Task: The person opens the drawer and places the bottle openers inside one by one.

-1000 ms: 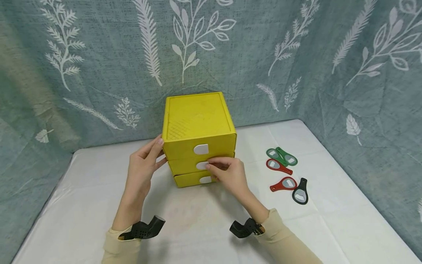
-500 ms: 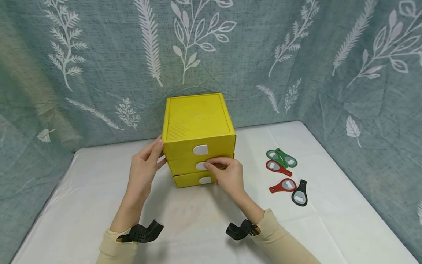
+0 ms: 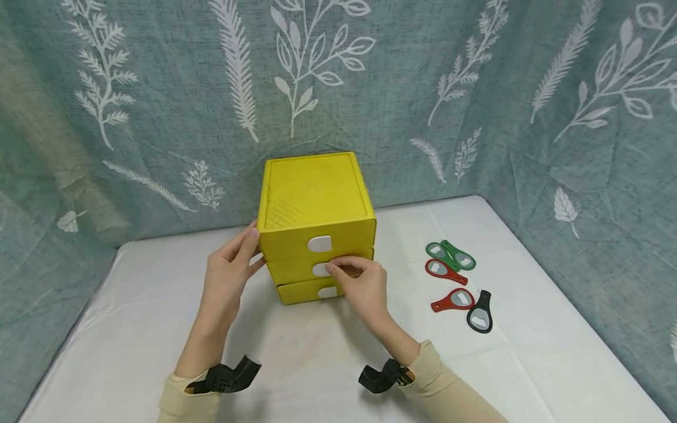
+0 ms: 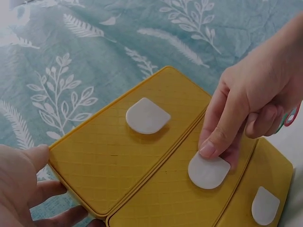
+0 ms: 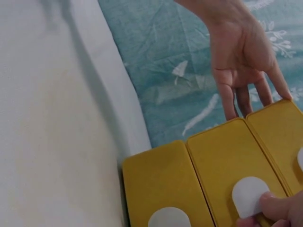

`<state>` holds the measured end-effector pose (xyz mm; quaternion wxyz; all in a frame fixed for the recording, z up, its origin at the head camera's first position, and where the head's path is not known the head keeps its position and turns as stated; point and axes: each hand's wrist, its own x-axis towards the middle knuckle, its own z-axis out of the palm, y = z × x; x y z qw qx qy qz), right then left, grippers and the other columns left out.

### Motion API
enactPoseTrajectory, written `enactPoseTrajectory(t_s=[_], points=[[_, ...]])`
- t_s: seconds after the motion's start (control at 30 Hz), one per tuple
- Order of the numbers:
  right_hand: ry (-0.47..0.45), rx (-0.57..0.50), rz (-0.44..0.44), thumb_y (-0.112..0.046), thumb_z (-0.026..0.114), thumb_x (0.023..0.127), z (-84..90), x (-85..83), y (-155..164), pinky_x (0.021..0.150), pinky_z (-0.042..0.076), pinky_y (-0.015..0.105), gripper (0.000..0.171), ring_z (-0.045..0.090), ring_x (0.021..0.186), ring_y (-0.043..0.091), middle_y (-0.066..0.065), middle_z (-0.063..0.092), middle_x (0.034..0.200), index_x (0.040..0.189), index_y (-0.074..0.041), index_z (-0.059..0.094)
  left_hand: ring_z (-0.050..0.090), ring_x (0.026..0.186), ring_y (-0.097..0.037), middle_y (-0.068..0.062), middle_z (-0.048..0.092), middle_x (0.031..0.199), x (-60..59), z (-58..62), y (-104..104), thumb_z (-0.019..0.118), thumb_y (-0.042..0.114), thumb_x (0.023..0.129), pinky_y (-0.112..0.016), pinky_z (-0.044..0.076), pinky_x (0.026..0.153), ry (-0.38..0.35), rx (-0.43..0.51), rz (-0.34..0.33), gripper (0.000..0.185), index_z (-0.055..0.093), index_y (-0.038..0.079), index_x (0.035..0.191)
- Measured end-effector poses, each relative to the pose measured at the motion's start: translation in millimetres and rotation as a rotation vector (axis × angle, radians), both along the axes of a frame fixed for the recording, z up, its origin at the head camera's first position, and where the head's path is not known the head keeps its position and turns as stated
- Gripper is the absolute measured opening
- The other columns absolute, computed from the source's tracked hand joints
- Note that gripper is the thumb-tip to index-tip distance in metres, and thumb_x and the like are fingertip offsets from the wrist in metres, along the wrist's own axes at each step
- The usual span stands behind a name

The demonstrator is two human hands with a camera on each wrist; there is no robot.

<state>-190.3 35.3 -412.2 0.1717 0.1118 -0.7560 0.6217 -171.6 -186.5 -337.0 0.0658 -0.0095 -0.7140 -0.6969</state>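
A yellow three-drawer box (image 3: 317,191) stands on the table, with a white tab handle on each drawer front. My right hand (image 3: 365,288) pinches the middle drawer's handle (image 4: 206,176) between thumb and fingers. All the drawers look pushed in; the bottom front shows a thin dark gap along its top edge. Against the box's left side rests my left hand (image 3: 226,273). Its thumb lies near the top front corner, with the other fingers spread along the side wall, as the right wrist view also shows. What the drawers hold is hidden.
To the right of the box lie several bottle openers on the white cloth: two overlapping green ones (image 3: 459,257), two red ones (image 3: 453,299) and a black one (image 3: 479,317). A grey-green leaf-patterned curtain (image 3: 174,117) hangs behind and at the sides.
The right wrist has shifted slightly left and toward me, its pinch on the handle kept. The left hand stays against the box. The drawers look the same.
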Motion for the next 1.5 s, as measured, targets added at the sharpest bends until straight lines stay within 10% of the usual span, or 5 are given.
enactPoseTrajectory(t_s=[0.97,1.5], points=[[-0.118,0.018,0.06,-0.017,0.082,0.084,7.0,17.6,8.4,0.058,0.054,0.022,0.006,0.067,0.07,0.013,-0.005,0.073,0.08,0.087,-0.012,0.081,0.056,0.12,-0.02,-0.008,0.047,0.146,-2.8,-0.7,-4.4,0.056,0.045,0.099,-0.029,0.052,0.092,0.017,-0.006,-0.003,0.054,0.051,0.02,0.146],[-0.209,0.088,0.253,-0.021,0.087,0.078,10.9,28.3,30.7,0.066,0.058,0.027,0.011,0.069,0.074,0.013,-0.005,0.074,0.079,0.084,-0.014,0.083,0.056,0.12,-0.021,-0.01,0.046,0.147,-2.7,-2.2,-4.2,0.056,0.045,0.098,-0.028,0.053,0.09,0.021,-0.022,0.006,0.057,0.049,0.017,0.147]])
